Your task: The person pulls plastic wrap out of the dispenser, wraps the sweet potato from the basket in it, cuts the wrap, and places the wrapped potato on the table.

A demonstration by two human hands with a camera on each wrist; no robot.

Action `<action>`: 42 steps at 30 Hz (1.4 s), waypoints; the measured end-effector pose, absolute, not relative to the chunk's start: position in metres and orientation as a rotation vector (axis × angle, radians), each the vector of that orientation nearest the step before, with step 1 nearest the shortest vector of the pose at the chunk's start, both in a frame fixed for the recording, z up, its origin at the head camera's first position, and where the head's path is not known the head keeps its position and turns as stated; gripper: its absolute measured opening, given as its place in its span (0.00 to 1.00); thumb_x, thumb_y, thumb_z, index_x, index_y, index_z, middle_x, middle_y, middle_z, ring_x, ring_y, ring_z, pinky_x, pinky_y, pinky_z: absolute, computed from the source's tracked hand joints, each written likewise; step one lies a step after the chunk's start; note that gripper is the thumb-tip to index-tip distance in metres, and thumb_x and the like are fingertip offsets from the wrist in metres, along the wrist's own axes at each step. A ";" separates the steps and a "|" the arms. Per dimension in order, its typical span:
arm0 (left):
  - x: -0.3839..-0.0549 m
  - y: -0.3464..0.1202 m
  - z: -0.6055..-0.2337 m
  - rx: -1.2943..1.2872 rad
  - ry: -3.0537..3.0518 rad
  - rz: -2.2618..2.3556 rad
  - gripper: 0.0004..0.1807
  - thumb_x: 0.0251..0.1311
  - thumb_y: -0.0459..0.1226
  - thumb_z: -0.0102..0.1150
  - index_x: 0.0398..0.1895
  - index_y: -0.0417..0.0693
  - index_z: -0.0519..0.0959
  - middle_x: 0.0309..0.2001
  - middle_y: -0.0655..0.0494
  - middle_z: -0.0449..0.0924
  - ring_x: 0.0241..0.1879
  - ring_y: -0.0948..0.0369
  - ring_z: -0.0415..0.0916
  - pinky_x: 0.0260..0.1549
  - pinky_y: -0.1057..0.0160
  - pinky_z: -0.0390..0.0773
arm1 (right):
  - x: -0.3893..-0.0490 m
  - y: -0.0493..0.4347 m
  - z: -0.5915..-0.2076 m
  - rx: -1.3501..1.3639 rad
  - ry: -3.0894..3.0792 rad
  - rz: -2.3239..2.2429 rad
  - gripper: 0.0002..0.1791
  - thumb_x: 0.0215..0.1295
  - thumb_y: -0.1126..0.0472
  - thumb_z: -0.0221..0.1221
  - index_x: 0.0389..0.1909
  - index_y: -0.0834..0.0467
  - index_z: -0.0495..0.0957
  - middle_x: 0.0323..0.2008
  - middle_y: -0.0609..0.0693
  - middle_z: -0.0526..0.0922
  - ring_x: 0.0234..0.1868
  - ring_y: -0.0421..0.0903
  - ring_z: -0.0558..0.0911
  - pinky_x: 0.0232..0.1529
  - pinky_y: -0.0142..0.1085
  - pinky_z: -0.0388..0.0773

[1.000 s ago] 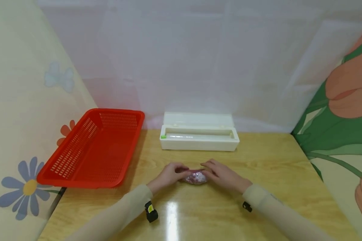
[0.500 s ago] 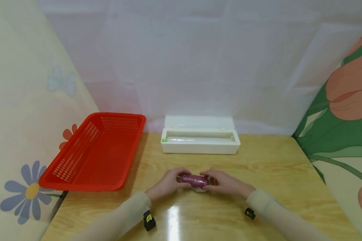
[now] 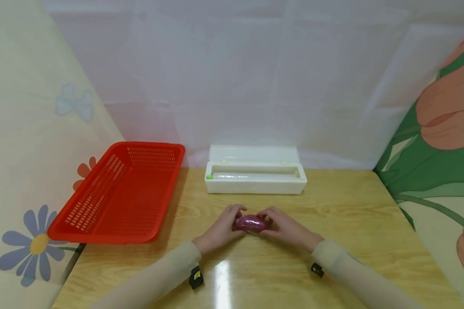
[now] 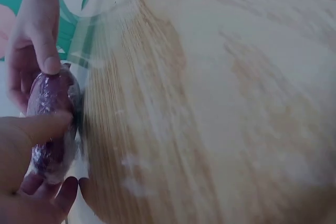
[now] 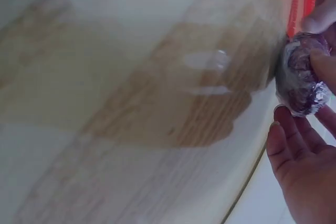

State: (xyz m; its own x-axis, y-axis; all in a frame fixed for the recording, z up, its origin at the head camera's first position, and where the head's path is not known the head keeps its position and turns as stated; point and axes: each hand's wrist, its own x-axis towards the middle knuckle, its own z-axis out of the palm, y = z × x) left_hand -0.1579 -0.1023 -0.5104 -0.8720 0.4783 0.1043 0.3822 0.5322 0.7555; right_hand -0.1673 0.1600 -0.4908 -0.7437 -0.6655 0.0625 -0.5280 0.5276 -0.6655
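Observation:
A purple-skinned sweet potato [image 3: 252,223], wrapped in shiny clear cling film, lies sideways between my hands, close over the table. My left hand [image 3: 223,226] holds its left end, thumb on the near side and fingers at the far side. At the other end my right hand [image 3: 288,227] grips it in the same way. The left wrist view shows the sweet potato [image 4: 51,100] with a thumb on it from each hand. Seen from the right wrist, crinkled, bunched film covers the near end of the sweet potato [image 5: 300,80].
Behind the hands stands a white cling film box [image 3: 255,187], lid raised, a film roll inside and a green slider [image 3: 209,176] at its left. A red plastic basket [image 3: 100,238] sits on the left of the wooden table [image 3: 355,214], against a curtained wall.
The sweet potato has been turned over between the hands: whitish bunched film faced up a second ago, and its smooth purple side faces up now. Both hands have shifted their fingers around it.

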 end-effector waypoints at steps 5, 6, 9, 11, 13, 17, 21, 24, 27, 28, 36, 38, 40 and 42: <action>-0.158 -0.109 -0.508 0.679 2.555 1.344 0.23 0.61 0.37 0.74 0.56 0.48 0.77 0.52 0.54 0.79 0.52 0.58 0.77 0.57 0.54 0.80 | -0.166 0.158 -0.491 -1.001 2.522 -1.046 0.24 0.66 0.55 0.71 0.60 0.53 0.75 0.53 0.45 0.79 0.52 0.40 0.79 0.58 0.39 0.81; -0.158 -0.110 -0.507 0.670 2.543 1.355 0.21 0.60 0.37 0.74 0.55 0.49 0.77 0.52 0.54 0.79 0.52 0.58 0.77 0.57 0.53 0.79 | -0.165 0.157 -0.490 -0.992 2.510 -1.054 0.23 0.67 0.54 0.70 0.59 0.53 0.75 0.52 0.44 0.79 0.52 0.40 0.79 0.57 0.39 0.81; -0.158 -0.111 -0.505 0.680 2.558 1.330 0.22 0.58 0.36 0.76 0.53 0.48 0.77 0.52 0.54 0.80 0.53 0.57 0.78 0.58 0.52 0.78 | -0.165 0.153 -0.489 -0.949 2.474 -1.090 0.21 0.68 0.51 0.69 0.56 0.51 0.75 0.50 0.43 0.79 0.50 0.40 0.79 0.54 0.37 0.82; -0.158 -0.111 -0.505 0.695 2.571 1.304 0.23 0.57 0.36 0.76 0.53 0.47 0.77 0.52 0.53 0.80 0.54 0.56 0.78 0.59 0.51 0.78 | -0.165 0.151 -0.487 -0.914 2.456 -1.117 0.21 0.67 0.52 0.70 0.55 0.52 0.75 0.50 0.44 0.80 0.49 0.42 0.80 0.52 0.37 0.82; -0.157 -0.111 -0.505 0.709 2.584 1.277 0.23 0.57 0.36 0.77 0.54 0.47 0.77 0.52 0.53 0.80 0.54 0.55 0.77 0.60 0.51 0.78 | -0.165 0.150 -0.486 -0.915 2.461 -1.106 0.23 0.65 0.52 0.71 0.56 0.53 0.75 0.51 0.46 0.80 0.50 0.42 0.80 0.52 0.37 0.82; -0.155 -0.111 -0.504 0.700 2.580 1.255 0.24 0.57 0.36 0.77 0.55 0.48 0.77 0.53 0.53 0.80 0.55 0.55 0.77 0.60 0.51 0.77 | -0.166 0.149 -0.486 -0.957 2.482 -1.039 0.26 0.65 0.52 0.72 0.60 0.55 0.76 0.54 0.47 0.81 0.53 0.43 0.80 0.56 0.39 0.81; -0.154 -0.112 -0.503 0.698 2.583 1.243 0.23 0.58 0.36 0.77 0.54 0.49 0.78 0.53 0.53 0.80 0.54 0.56 0.77 0.58 0.52 0.79 | -0.166 0.147 -0.487 -0.961 2.453 -1.045 0.26 0.65 0.53 0.71 0.60 0.54 0.75 0.53 0.46 0.83 0.52 0.42 0.82 0.55 0.38 0.81; -0.154 -0.112 -0.502 0.692 2.601 1.223 0.21 0.57 0.36 0.77 0.52 0.50 0.78 0.50 0.55 0.80 0.52 0.58 0.77 0.56 0.54 0.79 | -0.165 0.147 -0.489 -0.971 2.439 -1.077 0.24 0.66 0.54 0.71 0.58 0.54 0.75 0.52 0.47 0.84 0.50 0.42 0.83 0.53 0.37 0.82; -0.152 -0.112 -0.502 0.698 2.602 1.210 0.20 0.56 0.36 0.77 0.49 0.50 0.78 0.48 0.56 0.79 0.50 0.58 0.77 0.55 0.54 0.79 | -0.161 0.148 -0.490 -0.967 2.436 -1.102 0.23 0.66 0.55 0.71 0.57 0.54 0.74 0.51 0.47 0.83 0.50 0.43 0.83 0.53 0.38 0.83; -0.152 -0.111 -0.502 0.700 2.598 1.210 0.21 0.56 0.35 0.78 0.49 0.49 0.78 0.48 0.55 0.79 0.50 0.58 0.77 0.55 0.54 0.79 | -0.160 0.148 -0.492 -0.971 2.442 -1.099 0.23 0.66 0.54 0.71 0.57 0.54 0.74 0.51 0.47 0.83 0.51 0.43 0.82 0.53 0.38 0.83; -0.149 -0.111 -0.503 0.693 2.571 1.230 0.22 0.56 0.35 0.77 0.51 0.49 0.77 0.48 0.56 0.81 0.50 0.58 0.78 0.54 0.56 0.80 | -0.156 0.150 -0.494 -0.951 2.471 -1.083 0.24 0.66 0.53 0.71 0.58 0.54 0.73 0.52 0.47 0.80 0.52 0.43 0.81 0.55 0.39 0.82; -0.150 -0.111 -0.503 0.686 2.556 1.235 0.25 0.56 0.36 0.77 0.55 0.47 0.77 0.51 0.54 0.81 0.52 0.57 0.79 0.56 0.55 0.80 | -0.157 0.150 -0.492 -0.945 2.473 -1.080 0.24 0.66 0.54 0.71 0.57 0.54 0.73 0.52 0.47 0.81 0.52 0.43 0.81 0.56 0.40 0.82; -0.151 -0.113 -0.505 0.688 2.553 1.240 0.30 0.56 0.38 0.78 0.61 0.46 0.76 0.55 0.52 0.81 0.55 0.54 0.78 0.59 0.52 0.79 | -0.157 0.151 -0.491 -0.938 2.477 -1.077 0.25 0.66 0.53 0.71 0.58 0.54 0.73 0.53 0.48 0.81 0.53 0.44 0.81 0.57 0.41 0.81; -0.151 -0.114 -0.505 0.679 2.559 1.253 0.35 0.58 0.42 0.77 0.67 0.45 0.73 0.61 0.48 0.78 0.60 0.51 0.76 0.63 0.47 0.76 | -0.156 0.153 -0.491 -0.949 2.495 -1.081 0.26 0.65 0.53 0.71 0.59 0.56 0.73 0.54 0.50 0.81 0.54 0.46 0.82 0.57 0.43 0.82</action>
